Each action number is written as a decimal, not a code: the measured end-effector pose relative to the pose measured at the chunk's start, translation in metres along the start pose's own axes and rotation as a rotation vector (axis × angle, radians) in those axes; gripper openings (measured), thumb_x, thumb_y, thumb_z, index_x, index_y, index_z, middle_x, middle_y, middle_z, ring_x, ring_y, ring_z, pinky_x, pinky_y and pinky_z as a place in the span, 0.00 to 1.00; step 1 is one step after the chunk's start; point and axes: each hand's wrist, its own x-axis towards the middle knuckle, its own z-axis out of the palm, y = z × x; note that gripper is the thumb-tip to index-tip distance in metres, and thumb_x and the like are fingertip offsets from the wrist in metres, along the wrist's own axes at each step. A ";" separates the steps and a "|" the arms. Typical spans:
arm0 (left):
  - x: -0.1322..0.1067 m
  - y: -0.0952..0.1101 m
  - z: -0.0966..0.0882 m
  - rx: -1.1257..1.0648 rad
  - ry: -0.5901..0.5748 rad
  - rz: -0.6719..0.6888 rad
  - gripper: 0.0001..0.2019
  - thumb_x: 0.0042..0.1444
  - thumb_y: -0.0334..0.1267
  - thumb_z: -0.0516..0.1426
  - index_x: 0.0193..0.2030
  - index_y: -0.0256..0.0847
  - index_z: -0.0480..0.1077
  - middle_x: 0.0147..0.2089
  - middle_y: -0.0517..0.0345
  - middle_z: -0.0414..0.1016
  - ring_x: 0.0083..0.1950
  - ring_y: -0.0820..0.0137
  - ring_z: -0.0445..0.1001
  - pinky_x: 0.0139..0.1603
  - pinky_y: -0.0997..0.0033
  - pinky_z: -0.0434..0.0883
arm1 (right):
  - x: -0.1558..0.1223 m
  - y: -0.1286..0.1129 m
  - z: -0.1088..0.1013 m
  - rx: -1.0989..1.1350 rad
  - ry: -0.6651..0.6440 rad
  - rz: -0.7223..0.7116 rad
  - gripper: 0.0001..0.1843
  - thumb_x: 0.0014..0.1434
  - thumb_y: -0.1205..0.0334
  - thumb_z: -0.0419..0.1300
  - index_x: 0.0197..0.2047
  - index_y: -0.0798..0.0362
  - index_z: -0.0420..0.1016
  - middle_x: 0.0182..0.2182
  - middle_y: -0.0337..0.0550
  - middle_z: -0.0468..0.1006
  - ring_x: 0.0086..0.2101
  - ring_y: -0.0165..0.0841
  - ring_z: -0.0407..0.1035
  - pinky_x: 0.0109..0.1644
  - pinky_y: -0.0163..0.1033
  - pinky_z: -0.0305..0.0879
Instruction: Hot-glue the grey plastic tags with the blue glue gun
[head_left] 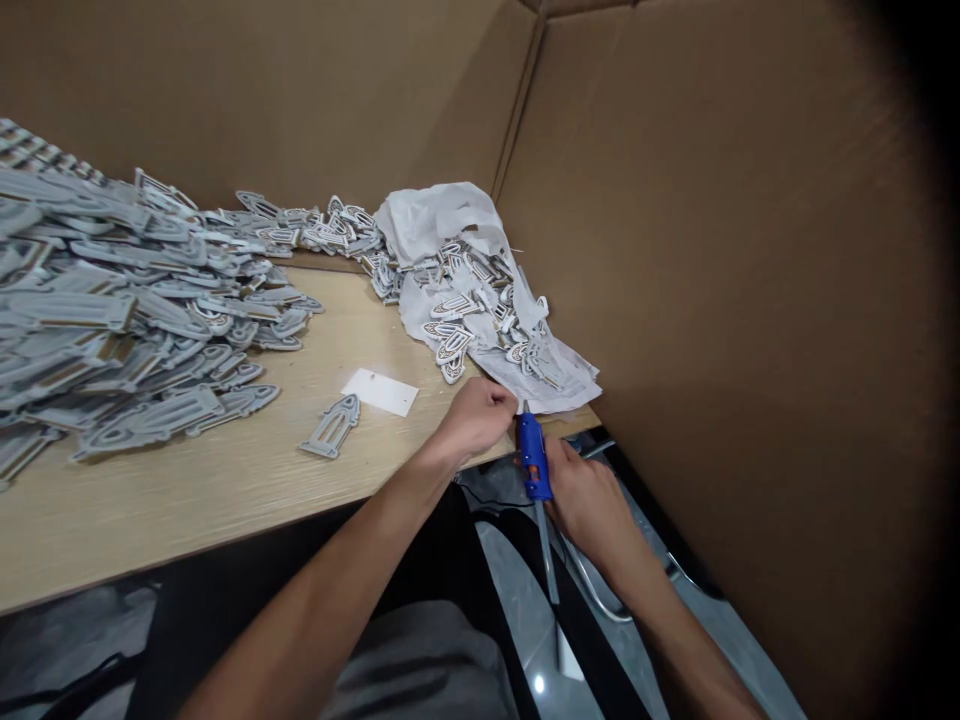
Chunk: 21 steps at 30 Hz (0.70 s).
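My right hand (pixel 589 500) is wrapped round a blue glue gun (pixel 534 458) at the near right corner of the wooden table (pixel 225 490); a grey glue stick pokes out of its back toward me. My left hand (pixel 480 412) is closed in a fist just left of the gun's nozzle, at the edge of a white plastic bag (pixel 450 225) that holds several small grey and white cut-out pieces (pixel 457 320). What the left fingers pinch is hidden.
A large heap of long grey cut-out pieces (pixel 112 320) covers the left of the table. One single grey piece (pixel 331 427) and a white card (pixel 380 392) lie in the middle. Brown cardboard walls (pixel 712 250) close off the back and right.
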 end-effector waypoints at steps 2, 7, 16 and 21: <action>0.000 0.000 0.000 -0.013 0.006 0.004 0.14 0.53 0.34 0.53 0.18 0.39 0.59 0.21 0.64 0.55 0.25 0.77 0.52 0.29 0.70 0.48 | -0.003 -0.002 -0.001 -0.032 -0.020 -0.003 0.02 0.70 0.66 0.56 0.46 0.53 0.65 0.38 0.48 0.82 0.29 0.39 0.78 0.29 0.42 0.47; -0.001 0.005 0.000 -0.033 0.014 -0.034 0.14 0.54 0.32 0.53 0.17 0.39 0.58 0.19 0.65 0.52 0.23 0.77 0.49 0.29 0.69 0.45 | -0.004 0.000 0.001 -0.053 -0.014 -0.023 0.03 0.70 0.68 0.54 0.46 0.52 0.63 0.39 0.47 0.81 0.29 0.39 0.78 0.28 0.42 0.47; -0.001 0.007 -0.001 -0.043 0.025 -0.040 0.15 0.53 0.31 0.53 0.17 0.39 0.58 0.20 0.65 0.53 0.24 0.78 0.50 0.29 0.69 0.47 | -0.001 -0.006 0.003 -0.049 -0.077 0.016 0.06 0.69 0.72 0.54 0.47 0.52 0.62 0.42 0.47 0.80 0.34 0.40 0.80 0.30 0.41 0.49; 0.001 0.006 0.000 -0.037 0.034 -0.034 0.15 0.55 0.31 0.54 0.17 0.39 0.60 0.20 0.64 0.55 0.24 0.77 0.51 0.30 0.68 0.47 | -0.006 -0.006 0.004 -0.014 -0.054 0.007 0.07 0.67 0.70 0.57 0.45 0.51 0.62 0.42 0.47 0.80 0.32 0.40 0.79 0.30 0.41 0.49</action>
